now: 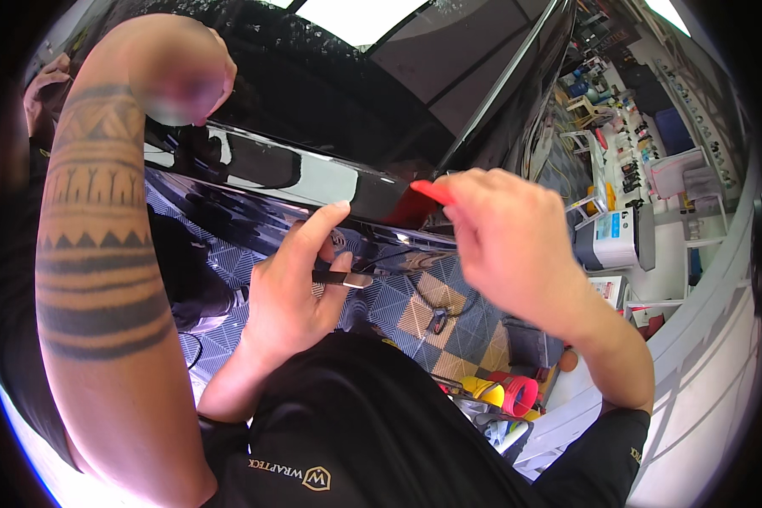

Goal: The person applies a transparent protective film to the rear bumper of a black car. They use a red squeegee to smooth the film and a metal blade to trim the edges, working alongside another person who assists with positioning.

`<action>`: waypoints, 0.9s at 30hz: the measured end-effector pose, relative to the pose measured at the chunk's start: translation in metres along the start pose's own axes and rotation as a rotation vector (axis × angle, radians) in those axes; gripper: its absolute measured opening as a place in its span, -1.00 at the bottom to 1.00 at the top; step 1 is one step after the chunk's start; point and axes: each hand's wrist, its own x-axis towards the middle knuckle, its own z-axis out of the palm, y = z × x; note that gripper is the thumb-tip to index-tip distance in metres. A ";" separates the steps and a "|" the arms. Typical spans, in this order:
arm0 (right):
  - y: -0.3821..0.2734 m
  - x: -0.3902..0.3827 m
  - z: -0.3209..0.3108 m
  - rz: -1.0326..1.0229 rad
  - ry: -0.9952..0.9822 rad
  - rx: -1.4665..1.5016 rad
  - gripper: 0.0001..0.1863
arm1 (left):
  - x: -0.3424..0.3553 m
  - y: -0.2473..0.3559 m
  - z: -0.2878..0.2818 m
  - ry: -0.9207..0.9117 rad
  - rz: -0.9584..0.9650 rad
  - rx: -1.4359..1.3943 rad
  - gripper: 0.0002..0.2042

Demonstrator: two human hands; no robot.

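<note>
A white boxy machine (pixel 615 240) stands on the bench at the right, a pale blue label on its front. Beyond it lie small dark packets (pixel 631 176) in a row; just below it, a white card (pixel 608 290) with red marks.

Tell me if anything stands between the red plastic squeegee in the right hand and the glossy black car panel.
Nothing visible. The red plastic squeegee in the right hand meets the glossy black car panel; the left hand, pinching a slim metal blade, sits lower left, clear.

Bright daylight, glossy glare, blurred right hand (pixel 516 245), fisheye-bent edges.
</note>
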 end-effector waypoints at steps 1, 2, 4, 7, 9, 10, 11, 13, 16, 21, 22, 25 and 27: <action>0.004 0.003 -0.002 0.015 0.008 -0.011 -0.86 | -0.001 -0.002 0.001 0.005 -0.011 0.003 -0.36; 0.004 0.003 -0.003 0.019 0.033 0.033 -0.88 | -0.001 -0.004 0.001 0.011 -0.022 0.005 -0.35; 0.003 0.005 -0.006 0.018 0.101 0.136 -0.91 | -0.001 -0.007 0.002 0.044 -0.021 0.006 -0.34; -0.008 0.013 0.004 -0.049 0.097 0.123 -0.90 | 0.002 -0.011 0.000 0.068 -0.049 0.002 -0.33; -0.010 0.022 0.012 -0.051 0.062 0.096 -0.91 | 0.005 -0.014 -0.003 0.076 -0.044 -0.003 -0.32; -0.009 0.028 0.014 -0.067 0.073 0.083 -0.91 | 0.006 -0.016 -0.006 0.064 -0.027 -0.011 -0.32; -0.007 0.033 0.017 -0.069 0.055 0.073 -0.92 | 0.008 -0.019 -0.009 0.076 -0.052 -0.010 -0.33; -0.003 0.040 0.017 -0.062 0.019 0.063 -0.93 | 0.010 -0.023 -0.011 0.107 -0.078 0.008 -0.33; -0.002 0.033 0.006 -0.043 0.000 0.075 -0.92 | 0.007 -0.016 -0.003 0.076 -0.057 0.032 -0.33; -0.005 0.016 0.007 -0.142 0.066 0.127 -0.87 | -0.002 0.006 0.014 0.101 -0.083 0.046 -0.31; 0.001 0.015 0.008 -0.136 0.093 0.117 -0.87 | -0.003 0.011 0.016 0.106 -0.107 0.068 -0.30; 0.021 0.012 0.004 -0.044 -0.005 0.106 -0.89 | -0.007 0.020 0.018 0.108 -0.090 0.073 -0.29; 0.028 -0.004 -0.001 -0.038 0.075 0.197 -0.94 | -0.010 0.025 0.019 0.112 -0.144 0.082 -0.29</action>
